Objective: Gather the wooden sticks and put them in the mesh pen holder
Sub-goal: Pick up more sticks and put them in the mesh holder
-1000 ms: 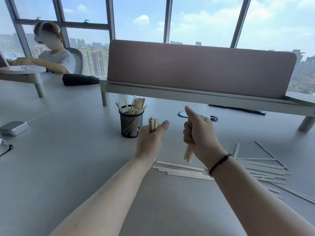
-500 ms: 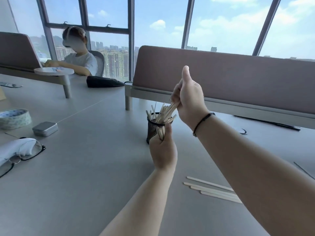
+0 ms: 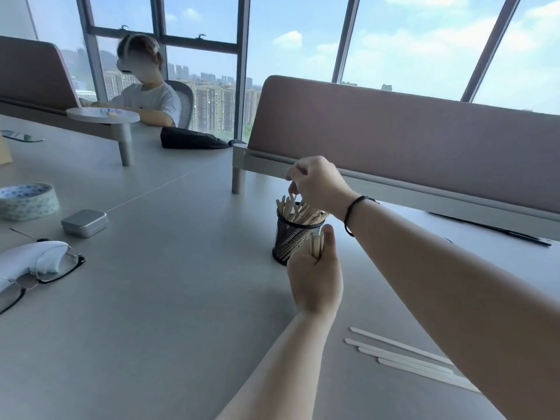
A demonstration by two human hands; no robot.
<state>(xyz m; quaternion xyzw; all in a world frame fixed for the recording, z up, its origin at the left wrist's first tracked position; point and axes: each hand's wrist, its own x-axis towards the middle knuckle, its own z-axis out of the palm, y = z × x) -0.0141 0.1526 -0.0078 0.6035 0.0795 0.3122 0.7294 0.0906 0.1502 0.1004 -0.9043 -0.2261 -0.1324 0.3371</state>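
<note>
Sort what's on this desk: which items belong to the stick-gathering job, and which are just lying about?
Job: mesh pen holder with sticks in it; bundle of sticks in left hand; right hand over the holder; loose sticks on the table.

Bystanders: metal tin, glasses, tape roll, black pouch.

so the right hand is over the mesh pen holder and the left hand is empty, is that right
Not quite. In the head view the left hand is not empty: it holds a bundle of wooden sticks. The right hand is indeed over the mesh pen holder.
</note>
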